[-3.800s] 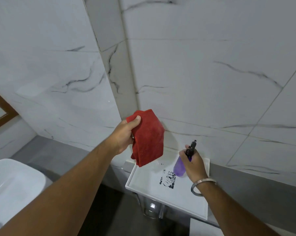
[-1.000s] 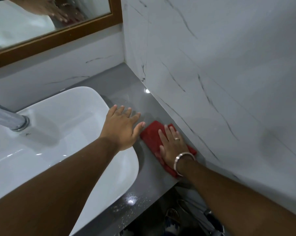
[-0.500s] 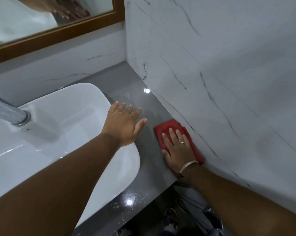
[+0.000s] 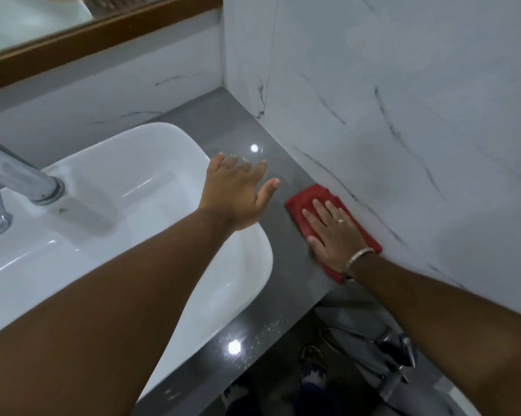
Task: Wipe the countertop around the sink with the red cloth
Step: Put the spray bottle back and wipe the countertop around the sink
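The red cloth (image 4: 305, 202) lies flat on the grey countertop (image 4: 286, 274), right of the white sink (image 4: 127, 205) and against the marble side wall. My right hand (image 4: 332, 237) presses flat on the cloth with fingers spread, a ring and a metal bangle on it. My left hand (image 4: 238, 193) hovers open over the sink's right rim, holding nothing, fingers apart.
A chrome faucet (image 4: 16, 181) stands at the sink's left. A wood-framed mirror (image 4: 82, 37) hangs on the back wall. The marble wall (image 4: 403, 130) bounds the counter on the right. Below the counter's front edge are a chrome pipe fitting (image 4: 400, 355) and a sandalled foot (image 4: 313, 367).
My right hand has slid the cloth along the counter toward the side wall and a bit farther back. My left hand stays open over the sink rim.
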Demonstrator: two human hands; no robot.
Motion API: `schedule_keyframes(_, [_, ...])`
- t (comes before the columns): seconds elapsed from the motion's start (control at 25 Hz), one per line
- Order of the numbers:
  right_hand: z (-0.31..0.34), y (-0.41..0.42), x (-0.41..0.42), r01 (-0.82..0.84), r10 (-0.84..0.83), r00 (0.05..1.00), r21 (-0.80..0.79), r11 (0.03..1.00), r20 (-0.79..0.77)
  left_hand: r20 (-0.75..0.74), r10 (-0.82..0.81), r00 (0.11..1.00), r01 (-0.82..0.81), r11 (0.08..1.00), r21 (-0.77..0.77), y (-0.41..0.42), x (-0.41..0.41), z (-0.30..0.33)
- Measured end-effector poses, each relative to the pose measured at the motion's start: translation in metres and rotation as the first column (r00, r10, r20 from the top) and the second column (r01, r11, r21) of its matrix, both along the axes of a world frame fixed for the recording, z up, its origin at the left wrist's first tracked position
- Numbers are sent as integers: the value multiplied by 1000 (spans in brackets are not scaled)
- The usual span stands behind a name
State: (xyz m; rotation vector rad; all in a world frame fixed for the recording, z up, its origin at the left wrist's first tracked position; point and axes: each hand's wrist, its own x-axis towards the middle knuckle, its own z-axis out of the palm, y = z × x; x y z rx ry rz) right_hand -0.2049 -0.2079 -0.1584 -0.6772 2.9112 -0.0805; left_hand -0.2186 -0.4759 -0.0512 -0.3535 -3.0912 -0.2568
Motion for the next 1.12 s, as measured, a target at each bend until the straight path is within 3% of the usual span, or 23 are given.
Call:
schedule_keyframes(0.08, [-11,-34,27,94,-94,995,-22,995,-40,-37,-4,999,5,1000,4,-2,0,-5])
schedule_keyframes(0.16, [-17,-41,76,-116,116,993,-49,992,0,-29,-1,1000,1,1000,-24,-1,0,-4])
schedule_keyframes(0.24, [-16,-19,114,-412,413,909,-28,911,58,2,13,1000,-13,999,-45,1,4,-1])
schedule_keyframes(0.32, [-9,11,96,-486,482,873,57,872,72,45,34,998,-32,999,-43,2,12,3])
schedule_keyframes(0.44, [-1,17,46,-158,151,987,161,974,54,66,95,993,-93,995,-38,4,31,10])
schedule_keyframes(0.64, [-11,-48,97,259,-260,963,-14,966,-74,124,301,946,-311,948,69,7,128,21])
schedule_keyframes(0.72, [-16,-77,145,204,-210,977,-116,972,-39,184,353,917,-369,927,62,-6,177,21])
schedule_keyframes(0.84, [-19,-68,180,-270,270,963,-123,955,-19,259,462,849,-492,868,63,-56,249,19])
schedule_keyframes(0.92, [-14,-34,144,-414,410,910,-84,906,-61,275,534,799,-571,818,73,-106,295,20])
schedule_keyframes(0.96, [-13,-19,124,-368,362,927,-58,928,-101,259,579,773,-608,792,45,-130,315,20])
schedule_keyframes(1.04, [-7,7,90,-118,113,988,-40,992,-105,219,634,742,-652,758,17,-161,337,20])
schedule_keyframes(1.12, [-6,3,91,93,-101,990,-77,993,-98,169,631,757,-648,758,77,-166,343,19])
